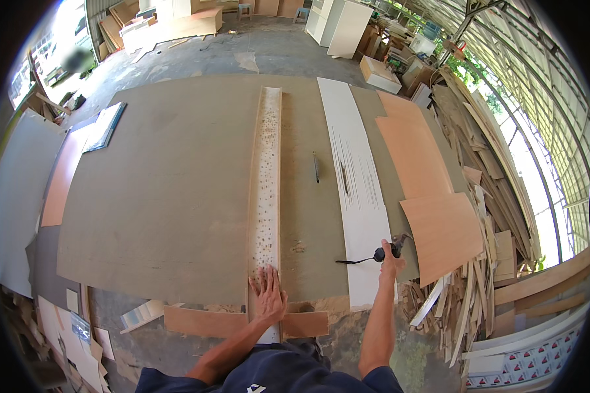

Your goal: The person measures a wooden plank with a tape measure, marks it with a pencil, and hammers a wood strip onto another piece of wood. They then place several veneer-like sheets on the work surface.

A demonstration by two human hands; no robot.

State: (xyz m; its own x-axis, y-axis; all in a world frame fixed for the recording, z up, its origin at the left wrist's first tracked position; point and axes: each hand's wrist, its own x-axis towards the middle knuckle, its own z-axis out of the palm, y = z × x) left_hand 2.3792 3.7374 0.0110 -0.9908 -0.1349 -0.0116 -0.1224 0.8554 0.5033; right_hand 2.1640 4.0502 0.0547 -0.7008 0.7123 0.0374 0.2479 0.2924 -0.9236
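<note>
My left hand (267,295) lies with fingers stretched over the near end of a long, narrow, white speckled board (267,177) with raised wooden edges. This board runs away from me across a large brown sheet (164,183). Over to the right, my right hand (392,260) is closed round a dark hammer-like tool (397,247) with a curved, claw-like end. A thin black strap (355,262) trails left from that hand over a white strip (357,177) with dark slits; what it joins is unclear. Between the two boards lies a slim dark object (316,168).
Thin orange-brown panels (416,157) overlap on the right of the sheet. Stacked wood offcuts (482,288) crowd its right side. A short brown plank (206,322) lies crosswise near me. At the far left is a pale sheet (23,196); white cabinets (337,26) stand at the back.
</note>
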